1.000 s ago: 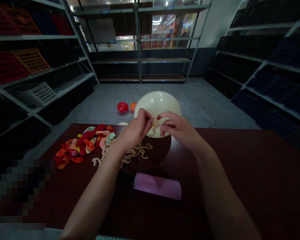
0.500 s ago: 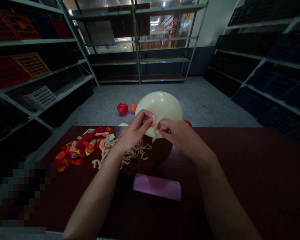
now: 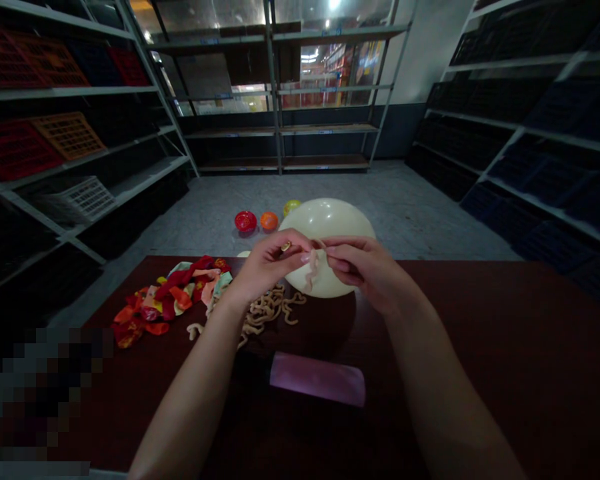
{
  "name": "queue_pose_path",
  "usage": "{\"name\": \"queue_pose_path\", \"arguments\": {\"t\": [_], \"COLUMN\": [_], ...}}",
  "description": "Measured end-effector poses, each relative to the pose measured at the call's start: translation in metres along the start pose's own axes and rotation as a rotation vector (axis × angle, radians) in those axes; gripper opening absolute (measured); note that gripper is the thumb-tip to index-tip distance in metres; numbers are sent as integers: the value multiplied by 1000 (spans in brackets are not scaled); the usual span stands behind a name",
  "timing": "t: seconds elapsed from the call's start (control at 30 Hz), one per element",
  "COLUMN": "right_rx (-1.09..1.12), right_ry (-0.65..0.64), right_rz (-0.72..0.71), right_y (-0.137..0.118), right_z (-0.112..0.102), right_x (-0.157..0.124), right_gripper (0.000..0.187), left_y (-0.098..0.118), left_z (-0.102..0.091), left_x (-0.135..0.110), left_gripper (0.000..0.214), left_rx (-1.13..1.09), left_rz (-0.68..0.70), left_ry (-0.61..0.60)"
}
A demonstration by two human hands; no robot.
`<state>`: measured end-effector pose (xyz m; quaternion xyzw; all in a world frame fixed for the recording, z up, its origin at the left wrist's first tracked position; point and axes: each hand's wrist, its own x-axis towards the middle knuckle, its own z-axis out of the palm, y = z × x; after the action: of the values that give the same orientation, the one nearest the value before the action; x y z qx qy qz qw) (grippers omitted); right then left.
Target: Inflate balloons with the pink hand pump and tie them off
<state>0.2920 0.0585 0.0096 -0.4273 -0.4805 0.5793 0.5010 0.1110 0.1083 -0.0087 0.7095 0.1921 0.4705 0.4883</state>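
Note:
A large pale inflated balloon (image 3: 330,217) is just beyond my two hands at the table's far edge. My left hand (image 3: 266,263) is closed in a pinch on a beige cord (image 3: 311,272), whose loose end dangles in front of the balloon. My right hand (image 3: 367,265), fingers pressed together, grips another part of the same cord. Whether the balloon's neck is between my left fingers is hidden. Under my left forearm lies a heap of similar curly beige cords (image 3: 266,310). Nearer to me rests a purple cylinder (image 3: 317,379) with a dark end.
Uninflated balloons (image 3: 173,297) in several colours are piled on the left of the dark wooden table (image 3: 460,347). On the floor beyond are a red balloon (image 3: 245,222), an orange balloon (image 3: 269,221) and a yellow one (image 3: 292,207). Shelves with crates (image 3: 70,135) line the sides.
My right hand has moved up and its fingers have come closer to my left hand, drawing on the cord. The pale balloon appears slightly lower and further right.

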Motion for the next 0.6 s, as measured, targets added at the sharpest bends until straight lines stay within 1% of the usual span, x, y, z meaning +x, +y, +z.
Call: {"name": "queue_pose_path", "arguments": {"t": [0.07,0.2,0.3,0.4,0.5,0.6], "right_rx": [-40,-148,-176,-191,-235,-306], "right_ry": [-13,-84,-141,-107,-74,-84], "right_rz": [-6,-31,-56,-101,-133,-156], "right_y": [1,3,5,8,9,10], "right_z": [2,5,7,9,11,14], "right_x": [-1,-3,-2,0,1,2], "right_gripper": [24,28,32,25,20,19], "left_y": [3,7,8,7,3,-3], "left_z": [0,2,6,14,19,20], "left_x": [0,-1,-1,1,3,5], "left_gripper": [17,19,20,22,22,21], "left_rx": [48,133,146,104,53,3], "left_rz": [-3,-32,-57,-84,-74,-79], "left_ry": [5,95,140,201,282,309]}}
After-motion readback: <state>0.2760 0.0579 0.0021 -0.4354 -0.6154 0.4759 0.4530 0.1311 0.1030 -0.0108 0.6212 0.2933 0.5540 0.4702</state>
